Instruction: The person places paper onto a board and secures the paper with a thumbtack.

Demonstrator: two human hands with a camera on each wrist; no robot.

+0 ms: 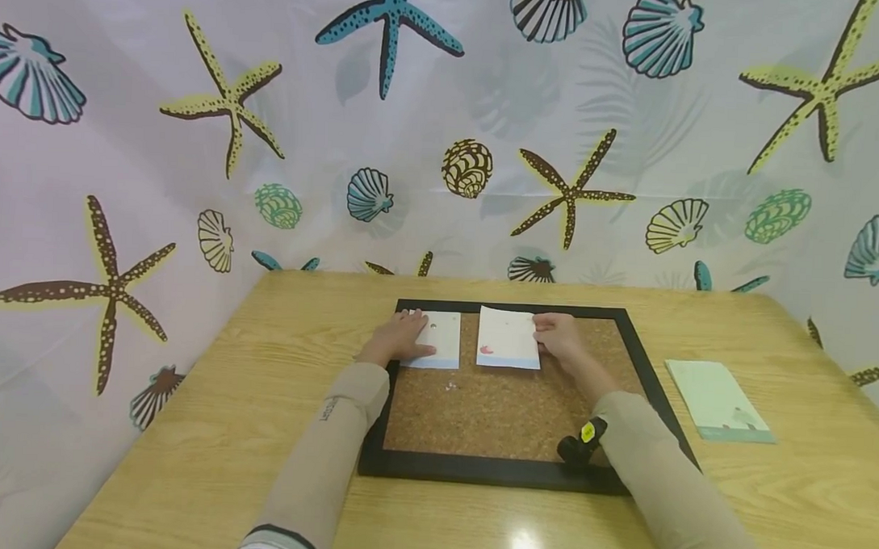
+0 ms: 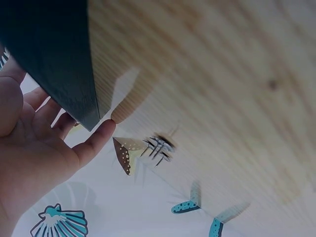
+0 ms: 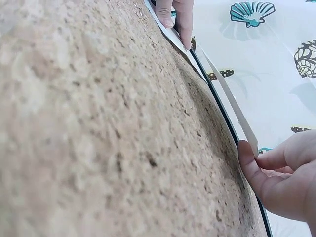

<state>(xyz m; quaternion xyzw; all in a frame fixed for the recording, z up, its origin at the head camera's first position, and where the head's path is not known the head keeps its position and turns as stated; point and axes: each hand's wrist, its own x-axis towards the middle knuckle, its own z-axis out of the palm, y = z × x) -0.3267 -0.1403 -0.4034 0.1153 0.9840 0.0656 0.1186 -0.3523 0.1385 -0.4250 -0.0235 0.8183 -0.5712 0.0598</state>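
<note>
A cork board in a black frame lies on the table. At its upper left, my left hand rests with extended fingers on a white note sheet that has a blue bottom strip. In the left wrist view, that hand shows beside the frame's dark corner. Between thumb and fingers, my right hand pinches the right edge of a second note sheet with a small red print. The right wrist view has this sheet tilted, partly raised off the cork.
Right of the board, a pale green notepad lies on the wooden table. Small clear pieces, too small to identify, sit on the cork below the left sheet. A cloth printed with shells and starfish hangs behind the table.
</note>
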